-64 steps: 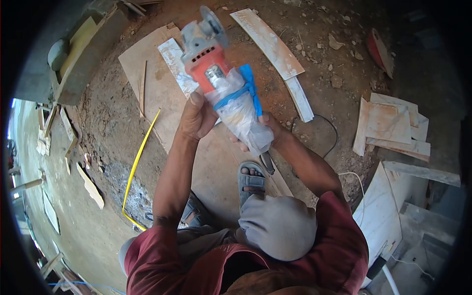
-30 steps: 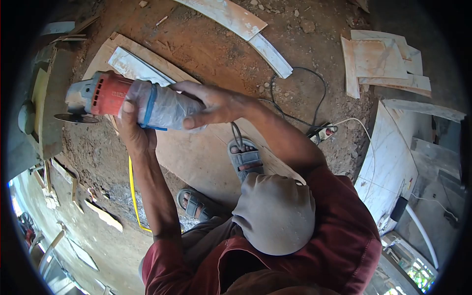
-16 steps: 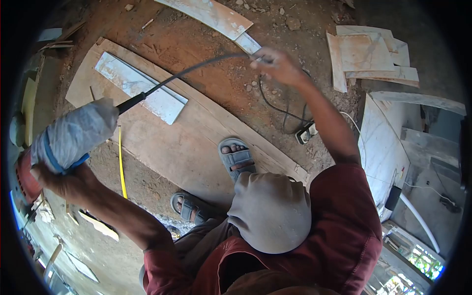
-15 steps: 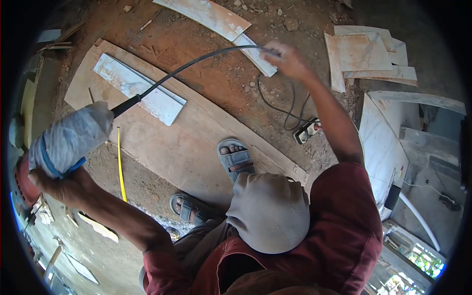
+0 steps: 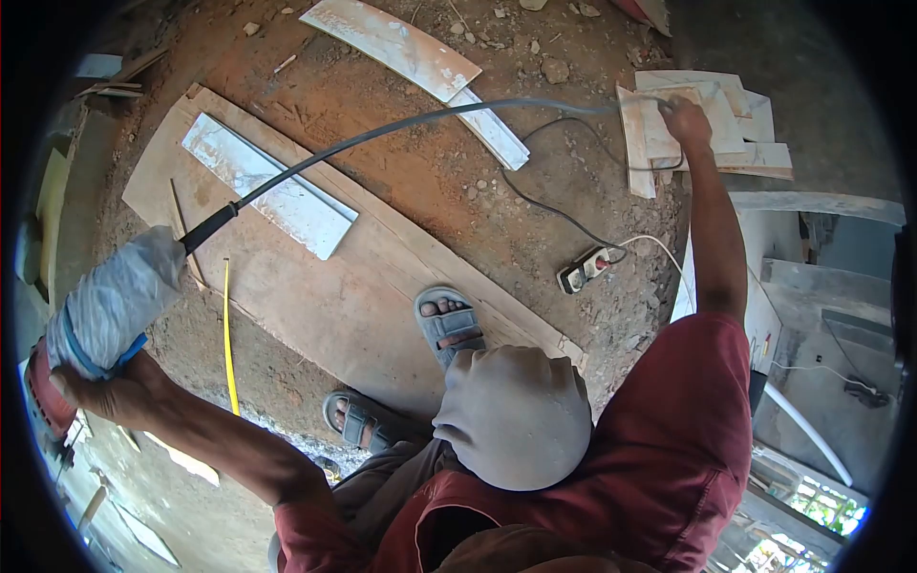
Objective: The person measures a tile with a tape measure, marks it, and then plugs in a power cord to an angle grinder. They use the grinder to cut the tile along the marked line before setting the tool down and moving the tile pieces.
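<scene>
My left hand is closed around an angle grinder at the left edge. Its body is wrapped in cloudy plastic with a blue band, and its red end is partly cut off by the view's dark rim. From its rear a black power cord arcs across to my right hand. That hand, stretched far out over some broken tile pieces, has its fingers closed on the cord. The cord's slack hangs down to a power strip on the dirt.
A brown board lies under one sandaled foot, with a white tile strip on it. More tile strips lie beyond. A yellow measuring tape is on the ground at left. Stacked tile pieces are at upper right.
My right hand has moved outward to the right, drawing the cord longer and straighter. The grinder in my left hand has shifted slightly down and left.
</scene>
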A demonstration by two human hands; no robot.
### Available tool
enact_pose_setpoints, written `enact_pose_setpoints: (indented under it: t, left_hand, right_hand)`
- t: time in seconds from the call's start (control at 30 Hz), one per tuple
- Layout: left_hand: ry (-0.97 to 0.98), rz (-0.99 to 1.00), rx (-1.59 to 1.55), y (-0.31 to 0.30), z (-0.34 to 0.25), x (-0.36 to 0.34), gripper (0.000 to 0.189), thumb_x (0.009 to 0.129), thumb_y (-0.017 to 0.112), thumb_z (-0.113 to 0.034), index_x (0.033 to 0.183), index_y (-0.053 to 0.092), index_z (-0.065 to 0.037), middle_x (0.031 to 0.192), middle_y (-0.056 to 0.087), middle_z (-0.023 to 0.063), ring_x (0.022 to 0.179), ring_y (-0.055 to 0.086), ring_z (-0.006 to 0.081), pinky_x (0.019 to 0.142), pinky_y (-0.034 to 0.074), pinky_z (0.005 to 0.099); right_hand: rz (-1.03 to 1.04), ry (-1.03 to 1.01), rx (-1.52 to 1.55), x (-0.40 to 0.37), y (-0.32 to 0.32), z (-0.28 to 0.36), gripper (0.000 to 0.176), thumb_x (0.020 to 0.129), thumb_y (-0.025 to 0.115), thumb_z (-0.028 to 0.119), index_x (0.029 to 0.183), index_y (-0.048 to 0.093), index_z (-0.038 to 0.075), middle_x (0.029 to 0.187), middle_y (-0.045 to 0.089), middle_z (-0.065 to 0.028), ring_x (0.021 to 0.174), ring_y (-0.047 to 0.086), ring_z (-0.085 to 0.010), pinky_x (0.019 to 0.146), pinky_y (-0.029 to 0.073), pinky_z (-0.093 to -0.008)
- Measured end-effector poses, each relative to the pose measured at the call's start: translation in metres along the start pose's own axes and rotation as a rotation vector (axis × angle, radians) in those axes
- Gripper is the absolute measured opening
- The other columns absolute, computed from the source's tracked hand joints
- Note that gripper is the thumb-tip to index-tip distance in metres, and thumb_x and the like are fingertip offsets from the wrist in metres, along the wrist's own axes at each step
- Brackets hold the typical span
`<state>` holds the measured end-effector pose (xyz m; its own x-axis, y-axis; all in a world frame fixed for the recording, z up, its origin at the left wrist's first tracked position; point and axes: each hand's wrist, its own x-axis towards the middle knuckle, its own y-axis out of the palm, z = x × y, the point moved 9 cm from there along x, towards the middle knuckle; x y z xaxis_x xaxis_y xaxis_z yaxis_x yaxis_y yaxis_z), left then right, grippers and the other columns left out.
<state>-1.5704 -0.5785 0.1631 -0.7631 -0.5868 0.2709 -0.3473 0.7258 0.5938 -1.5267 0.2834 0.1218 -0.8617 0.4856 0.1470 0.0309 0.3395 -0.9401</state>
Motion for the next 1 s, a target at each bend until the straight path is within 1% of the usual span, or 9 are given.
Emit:
enact_pose_setpoints:
  t: [0.2,0.33,0.43,0.5,0.57,0.7,0.77,0.83,1.0]
  left_hand:
    - [-0.007,-0.047,0.014,-0.008,0.013,0.001,0.055,0.069,0.074,-0.037,0.107,0.058,-0.001,0.114,0.058,0.0121,0.105,0.056,0.0280,0.098,0.039,0.0444]
    - [-0.059,-0.005,0.027,-0.016,0.020,0.005,0.062,0.070,0.073,-0.042,0.112,0.055,0.000,0.116,0.057,0.0139,0.106,0.056,0.0286,0.099,0.039,0.0444]
    - [-0.096,-0.068,-0.007,-0.009,0.025,-0.006,0.065,0.071,0.073,-0.043,0.116,0.053,0.000,0.118,0.056,0.0143,0.108,0.055,0.0287,0.100,0.039,0.0437]
    - [-0.115,-0.112,0.012,-0.004,0.030,-0.014,0.064,0.072,0.072,-0.042,0.116,0.053,0.000,0.119,0.055,0.0141,0.109,0.054,0.0286,0.101,0.039,0.0433]
    - [-0.131,-0.051,0.022,0.004,0.038,-0.019,0.064,0.073,0.072,-0.040,0.118,0.052,0.001,0.119,0.055,0.0150,0.110,0.053,0.0290,0.101,0.038,0.0435]
    - [-0.207,-0.004,0.021,0.006,0.053,-0.022,0.066,0.074,0.072,-0.041,0.118,0.051,0.003,0.119,0.055,0.0154,0.109,0.054,0.0287,0.101,0.038,0.0433]
    - [-0.215,0.031,0.039,0.005,0.059,-0.023,0.065,0.074,0.072,-0.041,0.117,0.052,0.003,0.118,0.056,0.0149,0.109,0.054,0.0282,0.101,0.038,0.0427]
    - [-0.219,0.062,0.057,0.008,0.062,-0.025,0.064,0.074,0.072,-0.041,0.116,0.053,0.003,0.117,0.056,0.0145,0.108,0.055,0.0277,0.100,0.038,0.0421]
    - [-0.183,0.069,0.139,0.015,0.060,-0.033,0.061,0.075,0.070,-0.042,0.114,0.055,0.003,0.114,0.058,0.0135,0.106,0.055,0.0263,0.098,0.039,0.0412]
  right_hand:
    - [-0.300,0.185,0.061,-0.025,-0.010,-0.103,0.037,0.084,0.055,0.045,0.087,0.063,0.010,0.089,0.065,-0.0168,0.085,0.061,-0.0382,0.070,0.049,-0.0460]
    - [-0.097,0.361,-0.088,-0.057,0.040,-0.233,0.047,0.083,0.055,0.049,0.093,0.065,0.004,0.090,0.066,-0.0189,0.085,0.064,-0.0347,0.072,0.051,-0.0417]
    - [0.245,0.895,0.502,-0.113,0.099,-0.277,0.038,0.078,0.059,0.042,0.095,0.065,0.009,0.089,0.066,-0.0161,0.084,0.064,-0.0338,0.070,0.050,-0.0425]
    - [0.091,0.434,0.133,-0.089,0.131,-0.316,0.039,0.076,0.061,0.040,0.098,0.064,0.007,0.088,0.067,-0.0160,0.082,0.064,-0.0331,0.071,0.050,-0.0420]
    - [-0.279,0.666,-0.121,-0.107,0.023,-0.255,0.034,0.083,0.061,0.035,0.088,0.065,0.001,0.073,0.064,-0.0141,0.071,0.064,-0.0294,0.064,0.052,-0.0382]
    - [-1.020,0.535,0.870,-0.088,-0.069,-0.207,0.036,0.084,0.061,0.029,0.100,0.062,-0.003,0.087,0.066,-0.0189,0.078,0.064,-0.0306,0.073,0.049,-0.0410]
    - [-1.110,0.297,0.429,-0.077,-0.124,-0.136,0.035,0.086,0.059,0.026,0.109,0.059,0.000,0.097,0.064,-0.0179,0.089,0.063,-0.0275,0.079,0.048,-0.0366]
    - [-0.852,-0.123,0.431,-0.034,-0.119,-0.085,0.031,0.088,0.058,0.021,0.111,0.058,0.001,0.103,0.062,-0.0165,0.096,0.060,-0.0262,0.084,0.045,-0.0334]
    - [-0.343,-0.386,0.410,0.016,-0.043,0.029,0.030,0.085,0.058,0.016,0.113,0.057,0.005,0.105,0.061,-0.0161,0.098,0.059,-0.0288,0.086,0.045,-0.0363]
